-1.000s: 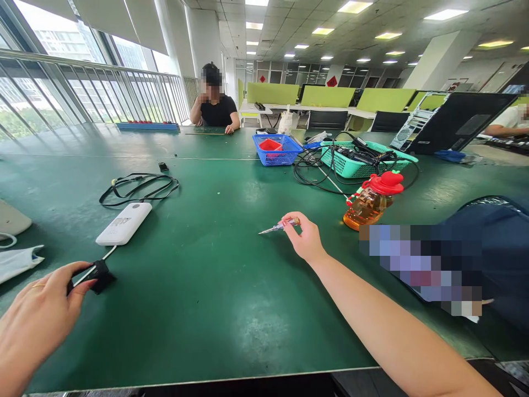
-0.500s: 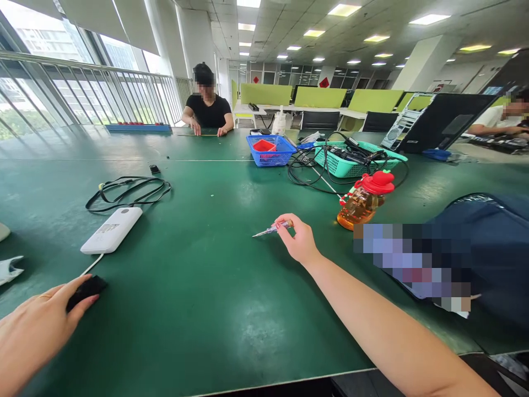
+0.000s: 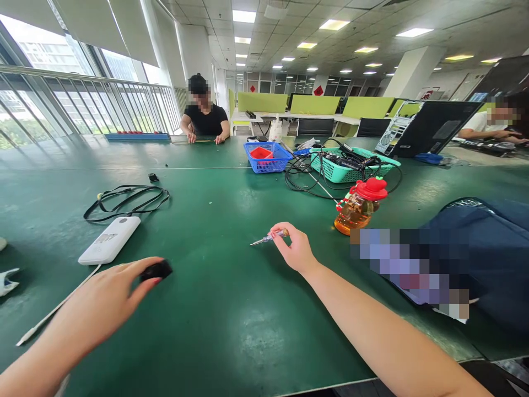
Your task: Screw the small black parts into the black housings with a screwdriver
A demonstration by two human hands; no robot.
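Note:
My left hand (image 3: 119,286) is closed on a small black block-shaped piece (image 3: 157,270), gripped between thumb and fingers above the green table (image 3: 206,309). What kind of piece it is I cannot make out. Further right, my right hand (image 3: 293,245) pinches a screwdriver (image 3: 273,237) with a clear handle and a thin metal shaft, its tip pointing left. A white power bank (image 3: 109,240) lies beyond my left hand, and its white cable (image 3: 58,309) runs down beside my left forearm.
A looped black cord (image 3: 128,201) and a small black part (image 3: 153,177) lie beyond the power bank. A red-lidded bottle (image 3: 357,207), blue basket (image 3: 268,160) and green basket (image 3: 351,168) full of cables stand right. A dark bag (image 3: 487,248) lies at right. Another person (image 3: 205,118) sits opposite.
My left hand has moved right with the black piece, uncovering the white cable's end. My right hand still holds the screwdriver in nearly the same spot. The view has shifted slightly.

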